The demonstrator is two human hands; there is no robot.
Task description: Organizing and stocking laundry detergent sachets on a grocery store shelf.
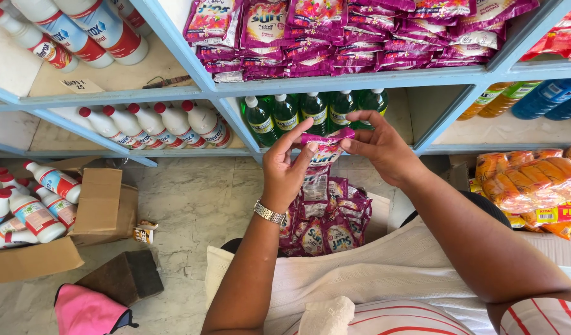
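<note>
Here, your left hand [287, 166] and your right hand [377, 144] meet in front of the blue shelf [354, 82], each pinching an upper corner of a strip of purple sachets [323, 162] between thumb and fingers. The strip is thin, glossy, crinkled plastic; it hangs from your fingertips down to a loose heap of the same sachets [326, 226] lying on the white cloth [385, 263] across your lap. A metal wristwatch [269, 213] sits on your left wrist. Right behind your hands, at the front edge of the lower shelf, stands a row of green bottles [313, 113] with white caps, smooth and rounded; your knuckles cover part of the rightmost ones. On the shelf above, stacks of purple packets [360, 34] lie flat and fill the compartment to its front edge. In the compartment to the left, white bottles with red caps [152, 124] lie tilted in a row, and bigger white bottles [81, 28] lie on the shelf over them. At the right edge of the shelf you can see yellow and blue bottles [533, 96], and below them orange packs [533, 183] in shiny wrap. On the pale tiled floor [192, 198] at the left stands an open cardboard box [56, 229] holding more red-capped bottles, with a dark wooden block [125, 276] and a pink cloth [87, 311] near it.
</note>
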